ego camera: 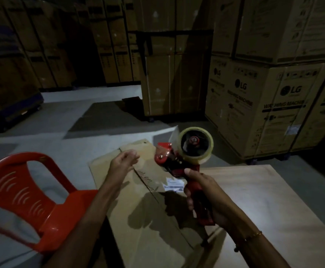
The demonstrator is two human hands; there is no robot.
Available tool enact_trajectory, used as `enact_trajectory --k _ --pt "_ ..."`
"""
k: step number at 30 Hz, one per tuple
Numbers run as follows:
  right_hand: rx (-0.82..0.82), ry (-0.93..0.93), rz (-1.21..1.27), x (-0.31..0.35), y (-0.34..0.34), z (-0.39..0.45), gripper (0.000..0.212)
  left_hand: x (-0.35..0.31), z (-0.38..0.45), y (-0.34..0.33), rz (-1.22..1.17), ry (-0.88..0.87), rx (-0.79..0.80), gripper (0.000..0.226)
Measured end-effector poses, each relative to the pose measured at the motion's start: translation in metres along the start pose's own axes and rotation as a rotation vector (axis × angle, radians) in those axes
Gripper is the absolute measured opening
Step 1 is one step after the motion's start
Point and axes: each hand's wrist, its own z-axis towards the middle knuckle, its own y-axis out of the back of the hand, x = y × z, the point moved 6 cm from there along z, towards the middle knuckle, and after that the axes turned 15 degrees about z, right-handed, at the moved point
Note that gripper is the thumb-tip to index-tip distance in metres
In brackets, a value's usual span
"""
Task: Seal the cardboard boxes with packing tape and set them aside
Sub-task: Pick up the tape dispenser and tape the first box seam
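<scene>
A brown cardboard box (138, 206) lies in front of me, its top flaps closed, with handwriting and a white label (174, 185) near the centre seam. My right hand (206, 196) grips the handle of a red tape dispenser (177, 161) carrying a roll of clear packing tape (196, 145), held above the box's far right part. A loose tape end sticks up from the roll. My left hand (124, 161) hovers over the far end of the box, fingers loosely curled, holding nothing.
A red plastic chair (32, 190) stands close on the left. A flat pale cardboard sheet (264, 200) lies to the right. Large LG washing machine cartons (264, 105) are stacked at right and behind. Flattened cardboard (103, 118) lies on the grey floor ahead.
</scene>
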Motion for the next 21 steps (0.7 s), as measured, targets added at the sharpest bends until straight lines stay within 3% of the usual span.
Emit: enact_trajectory --k 3,7,11,14,18,21 --pt "-0.025 -0.159 0.193 -0.014 -0.021 0.012 0.042 0.028 0.035 0.049 0.421 -0.023 -0.236 0.020" --pt "-0.015 -0.218 0.496 -0.026 -0.044 0.031 0.049 0.063 0.075 0.084 0.843 0.009 -0.291 0.045" --pt "-0.078 -0.191 0.608 -0.031 -0.051 0.048 0.055 0.094 0.112 0.093 0.921 0.065 -0.137 0.067" --pt "-0.107 -0.156 0.605 -0.032 -0.051 0.054 0.059 0.116 0.126 0.090 1.035 0.054 -0.034 0.070" --pt "-0.146 -0.115 0.477 -0.032 -0.045 0.057 0.059 0.116 0.123 0.092 1.160 -0.021 -0.142 0.063" --pt "-0.164 -0.117 0.339 -0.037 -0.034 0.059 0.054 0.112 0.113 0.091 1.144 0.006 -0.136 0.060"
